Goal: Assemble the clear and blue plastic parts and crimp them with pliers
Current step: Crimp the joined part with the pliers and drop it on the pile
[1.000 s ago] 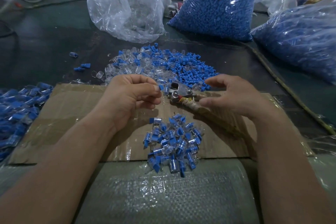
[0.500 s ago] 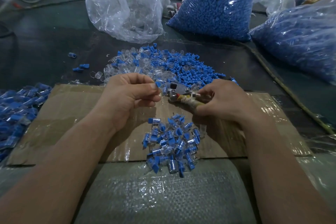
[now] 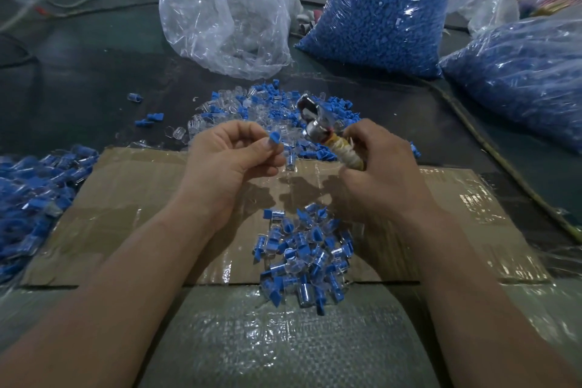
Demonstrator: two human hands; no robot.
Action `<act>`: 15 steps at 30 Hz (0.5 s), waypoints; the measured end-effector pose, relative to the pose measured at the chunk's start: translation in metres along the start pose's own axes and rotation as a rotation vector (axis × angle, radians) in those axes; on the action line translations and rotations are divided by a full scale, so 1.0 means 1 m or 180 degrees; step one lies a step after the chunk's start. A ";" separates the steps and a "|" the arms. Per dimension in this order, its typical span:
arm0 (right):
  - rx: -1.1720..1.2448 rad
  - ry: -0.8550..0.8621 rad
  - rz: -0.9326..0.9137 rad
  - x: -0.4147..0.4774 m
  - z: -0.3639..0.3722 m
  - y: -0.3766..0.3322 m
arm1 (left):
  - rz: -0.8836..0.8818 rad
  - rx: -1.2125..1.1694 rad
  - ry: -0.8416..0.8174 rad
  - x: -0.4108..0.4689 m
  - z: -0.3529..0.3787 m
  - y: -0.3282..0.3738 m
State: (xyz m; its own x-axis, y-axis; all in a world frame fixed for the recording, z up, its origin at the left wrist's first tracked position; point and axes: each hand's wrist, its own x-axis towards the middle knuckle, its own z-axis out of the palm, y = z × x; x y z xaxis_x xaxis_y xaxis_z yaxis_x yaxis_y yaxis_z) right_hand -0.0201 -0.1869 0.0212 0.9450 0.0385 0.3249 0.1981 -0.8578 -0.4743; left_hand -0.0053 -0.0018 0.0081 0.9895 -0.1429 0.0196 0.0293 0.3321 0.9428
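Left hand [image 3: 226, 164]: pinches a small blue-and-clear piece [image 3: 275, 138] between thumb and forefinger, over the cardboard [image 3: 126, 198] at its far edge
Right hand [image 3: 378, 176]: curled round the wrapped handles of the pliers [image 3: 315, 118], head raised just right of the piece
Handling: probably light, stiff, slippery; pinch the blue cap, leave the clear body free for crimping

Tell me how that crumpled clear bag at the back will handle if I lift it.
The clear bag looks thin and creased, so probably floppy. It seems nearly empty, so likely light. Its glossy film may slip.
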 end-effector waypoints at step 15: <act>-0.0014 -0.0520 -0.0152 -0.002 0.010 -0.006 | 0.0378 0.0306 0.0144 -0.002 0.003 0.000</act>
State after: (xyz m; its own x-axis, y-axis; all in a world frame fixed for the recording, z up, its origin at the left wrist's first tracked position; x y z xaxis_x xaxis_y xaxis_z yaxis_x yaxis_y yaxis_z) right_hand -0.0206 -0.1766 0.0148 0.9643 0.1617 0.2095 0.2429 -0.8552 -0.4579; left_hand -0.0073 -0.0041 0.0087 0.9907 -0.0651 0.1198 -0.0997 0.2530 0.9623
